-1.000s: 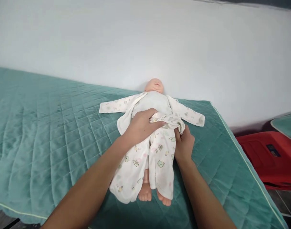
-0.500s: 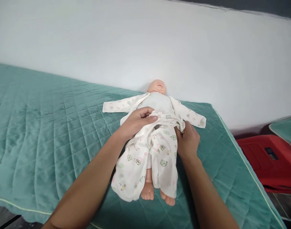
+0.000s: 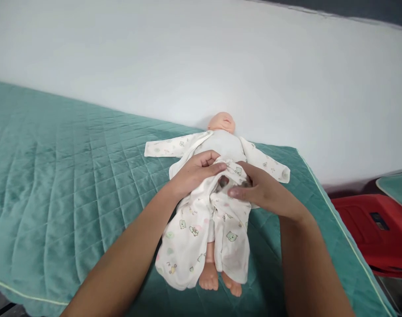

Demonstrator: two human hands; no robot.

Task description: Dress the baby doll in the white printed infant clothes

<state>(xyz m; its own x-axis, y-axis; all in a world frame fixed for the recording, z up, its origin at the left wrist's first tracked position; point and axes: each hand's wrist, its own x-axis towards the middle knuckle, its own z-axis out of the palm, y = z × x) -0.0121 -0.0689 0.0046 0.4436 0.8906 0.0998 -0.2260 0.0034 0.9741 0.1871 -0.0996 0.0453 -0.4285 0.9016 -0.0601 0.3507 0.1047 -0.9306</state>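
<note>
A baby doll (image 3: 221, 122) lies on its back, its bare feet (image 3: 209, 276) pointing toward me. It wears a white printed jacket (image 3: 166, 147) spread open over a pale grey-white top (image 3: 220, 146). White printed baby pants (image 3: 191, 233) cover its legs, with a gap in the bunched cloth below the waist. My left hand (image 3: 201, 171) pinches the waistband between thumb and fingers. At the other side of the waist, my right hand (image 3: 258, 187) grips the pants, thumb in front; its fingers are partly hidden by the cloth.
A green quilted cover (image 3: 72, 176) lies under the doll, with a pale piped edge at the right. Behind it rises a white wall (image 3: 155, 57). A red plastic object (image 3: 369, 229) with a dark label stands lower at the right.
My right hand has moved up and inward from beside the hip, and its thumb now lies over the front of the pants. My left hand keeps its hold. The view has shifted slightly.
</note>
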